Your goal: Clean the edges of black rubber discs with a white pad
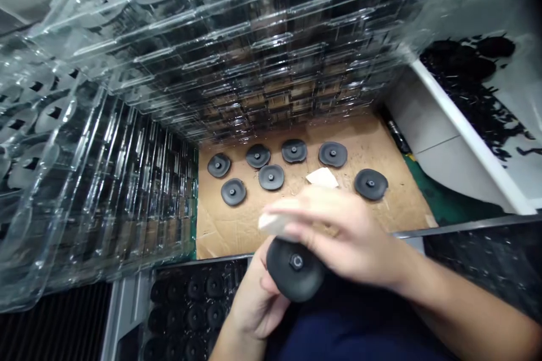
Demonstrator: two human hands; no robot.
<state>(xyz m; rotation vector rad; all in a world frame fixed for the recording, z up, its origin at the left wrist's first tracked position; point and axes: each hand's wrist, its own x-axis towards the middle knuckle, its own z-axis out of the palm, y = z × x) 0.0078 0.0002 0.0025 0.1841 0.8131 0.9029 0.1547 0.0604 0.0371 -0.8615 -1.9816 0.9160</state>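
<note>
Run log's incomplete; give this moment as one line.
left hand: holds black disc; right hand: holds white pad at disc's edge; cardboard: more discs

Eight loose black discs (271, 177) can be counted: seven on one cardboard sheet (237, 231), six between nine and one o'clock from its middle and one at three, plus one in the left hand (254, 304). White pads (322, 177) number two, one on the sheet and one in the right hand (339, 231). Two stacks of clear trays (93, 180) stand at nine and twelve o'clock. Dark scraps (461, 70), too many to count, lie at two o'clock.
</note>
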